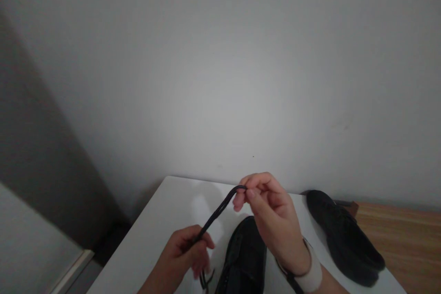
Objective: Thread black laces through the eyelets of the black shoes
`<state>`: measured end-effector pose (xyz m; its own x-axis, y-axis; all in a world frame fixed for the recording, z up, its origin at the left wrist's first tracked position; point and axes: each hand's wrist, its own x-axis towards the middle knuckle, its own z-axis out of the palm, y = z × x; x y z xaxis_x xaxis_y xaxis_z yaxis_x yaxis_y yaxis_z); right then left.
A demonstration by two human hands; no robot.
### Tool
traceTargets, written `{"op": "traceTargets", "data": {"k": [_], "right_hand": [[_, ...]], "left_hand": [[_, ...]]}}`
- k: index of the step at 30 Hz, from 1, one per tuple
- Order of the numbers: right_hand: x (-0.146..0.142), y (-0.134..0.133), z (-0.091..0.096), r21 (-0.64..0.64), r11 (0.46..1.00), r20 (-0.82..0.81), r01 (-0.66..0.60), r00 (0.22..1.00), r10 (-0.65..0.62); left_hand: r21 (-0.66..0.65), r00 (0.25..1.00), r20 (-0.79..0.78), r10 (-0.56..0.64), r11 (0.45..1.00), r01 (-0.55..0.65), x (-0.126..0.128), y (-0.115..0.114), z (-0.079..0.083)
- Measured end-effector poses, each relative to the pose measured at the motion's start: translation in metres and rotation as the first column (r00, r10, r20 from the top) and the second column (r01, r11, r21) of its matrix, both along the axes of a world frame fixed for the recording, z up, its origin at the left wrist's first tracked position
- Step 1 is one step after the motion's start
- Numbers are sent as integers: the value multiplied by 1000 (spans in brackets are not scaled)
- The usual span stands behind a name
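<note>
One black cord (220, 211), seemingly gathered lengthwise, spans the lower centre, pinched by the left hand (188, 255) and, higher, the right hand (274, 218). No threading is discernible in the near shoe (246, 252) on the surface (161, 220), cut off below, or the far shoe (339, 234), lower right; both are too dark to judge. The cord's upper tip is hidden.

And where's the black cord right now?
Low centre in the head view, the black cord runs from the left hand up to the right hand.
</note>
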<state>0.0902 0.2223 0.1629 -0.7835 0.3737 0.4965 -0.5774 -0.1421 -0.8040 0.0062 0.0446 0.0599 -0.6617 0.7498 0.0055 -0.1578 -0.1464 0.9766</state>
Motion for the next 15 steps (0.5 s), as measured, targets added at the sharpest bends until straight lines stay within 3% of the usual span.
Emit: {"op": "traceTargets", "data": {"k": [2,6,8,10,12,14,15], "right_hand": [[2,15,-14,42,994,47,104,993,-106],[25,34,-52,278,960,343,-37,937,-63],[43,40,-73,442,897,393,-20,903,-174],[62,46,-93,570,819,364,69,872,-326],[79,51,-110,656,736,309,170,828,-467],[92,49,-124,726,654,241,214,811,-533],[96,46,-129,760,612,201,218,818,-540]], "left_hand": [[56,971,147,191,978,-201,-10,-14,3],[87,812,287,508,830,-550,-28,-39,13],[48,724,254,641,739,-672,-32,-44,13],[20,654,158,740,660,-751,-35,-46,5],[-21,637,-31,770,637,-771,-38,-47,-13],[-138,666,-292,686,659,-739,-41,-48,-37],[-216,689,-423,588,674,-707,-43,-49,-49]]}}
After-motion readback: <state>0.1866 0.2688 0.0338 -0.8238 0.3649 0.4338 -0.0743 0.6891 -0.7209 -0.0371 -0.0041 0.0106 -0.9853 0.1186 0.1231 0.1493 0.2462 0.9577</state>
